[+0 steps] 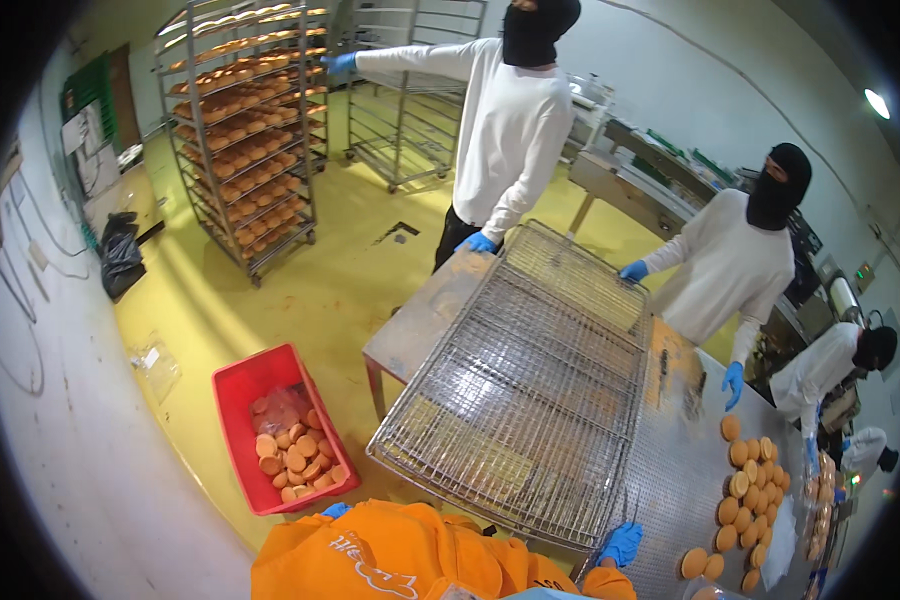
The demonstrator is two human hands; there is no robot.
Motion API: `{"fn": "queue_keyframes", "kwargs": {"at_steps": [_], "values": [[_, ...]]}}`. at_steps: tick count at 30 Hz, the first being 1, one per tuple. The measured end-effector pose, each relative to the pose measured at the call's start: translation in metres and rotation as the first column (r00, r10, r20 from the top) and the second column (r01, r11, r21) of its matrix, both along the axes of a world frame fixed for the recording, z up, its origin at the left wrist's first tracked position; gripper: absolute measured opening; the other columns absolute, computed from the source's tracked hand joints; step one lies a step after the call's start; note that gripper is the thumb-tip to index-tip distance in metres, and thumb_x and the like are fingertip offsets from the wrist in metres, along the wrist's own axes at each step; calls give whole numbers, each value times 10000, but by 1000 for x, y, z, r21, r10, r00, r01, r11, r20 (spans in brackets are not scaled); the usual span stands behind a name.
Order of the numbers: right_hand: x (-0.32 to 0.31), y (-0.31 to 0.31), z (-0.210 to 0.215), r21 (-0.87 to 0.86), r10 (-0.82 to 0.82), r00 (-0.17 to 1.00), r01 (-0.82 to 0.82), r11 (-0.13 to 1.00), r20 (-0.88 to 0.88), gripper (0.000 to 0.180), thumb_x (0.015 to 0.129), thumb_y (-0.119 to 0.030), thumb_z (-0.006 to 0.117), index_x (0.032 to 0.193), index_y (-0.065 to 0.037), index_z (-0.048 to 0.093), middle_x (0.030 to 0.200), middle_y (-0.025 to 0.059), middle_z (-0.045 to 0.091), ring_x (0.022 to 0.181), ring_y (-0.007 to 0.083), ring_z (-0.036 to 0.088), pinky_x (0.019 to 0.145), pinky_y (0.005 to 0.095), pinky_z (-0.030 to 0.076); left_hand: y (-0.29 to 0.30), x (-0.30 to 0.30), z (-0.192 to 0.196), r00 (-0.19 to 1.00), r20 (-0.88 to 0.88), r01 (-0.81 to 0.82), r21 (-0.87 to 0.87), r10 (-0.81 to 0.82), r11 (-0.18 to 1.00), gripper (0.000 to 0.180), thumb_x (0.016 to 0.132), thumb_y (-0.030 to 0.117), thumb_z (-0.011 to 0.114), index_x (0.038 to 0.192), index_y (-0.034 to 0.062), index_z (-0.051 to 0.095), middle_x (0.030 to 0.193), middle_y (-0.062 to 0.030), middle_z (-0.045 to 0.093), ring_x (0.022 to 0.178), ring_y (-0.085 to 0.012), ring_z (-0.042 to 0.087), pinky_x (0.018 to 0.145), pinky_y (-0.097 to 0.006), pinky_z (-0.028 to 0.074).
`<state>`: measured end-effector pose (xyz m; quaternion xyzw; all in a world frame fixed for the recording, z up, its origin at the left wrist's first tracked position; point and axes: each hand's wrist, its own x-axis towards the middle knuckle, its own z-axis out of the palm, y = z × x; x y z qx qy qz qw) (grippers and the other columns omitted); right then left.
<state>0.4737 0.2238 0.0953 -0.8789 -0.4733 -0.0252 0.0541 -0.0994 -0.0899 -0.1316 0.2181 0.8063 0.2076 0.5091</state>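
My right hand (622,543), in a blue glove, is closed at the near right corner of a wire cooling rack (530,400). The rack is large and rectangular, seemingly several stacked together, tilted across a metal table (685,440). Only a sliver of my left hand (337,510) shows, gloved in blue beside my orange top; its fingers are hidden. It is nearest to a red crate (232,420) on the floor, which holds round golden buns (295,455) and a clear plastic bag. A co-worker's gloved hand (634,271) touches the rack's far right edge; another's (480,243) is by its far left corner.
More round buns (745,490) lie on the table at right. A tall trolley (240,140) loaded with bun trays stands far left, with a second trolley (405,100) behind. Several co-workers stand along the far and right sides. A black bag (122,255) sits by the left wall.
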Motion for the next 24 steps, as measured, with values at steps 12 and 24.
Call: {"fn": "queue_keyframes", "kwargs": {"at_steps": [12, 24], "values": [[2, -2, -1, -31, 41, 999, -40, 999, 15, 427, 977, -419, 386, 1090, -65, 596, 1043, 171, 644, 865, 361, 642, 737, 452, 514, -37, -7, 14, 922, 129, -379, 99, 366, 920, 535, 917, 258, 522, 1373, 129, 274, 930, -71, 552, 899, -165, 543, 786, -305, 454], [47, 7, -44, -46, 266, 953, -262, 964, 148, 404, 1009, -344, 348, 1158, -53, 585, 1118, 166, 630, 1006, 310, 612, 836, 392, 508, 98, -203, 193, 647, 421, -651, 739, 636, 173, 697, 940, 215, 523, 1514, 141, 135, 909, -36, 509, 860, -117, 510, 770, -264, 444]]}}
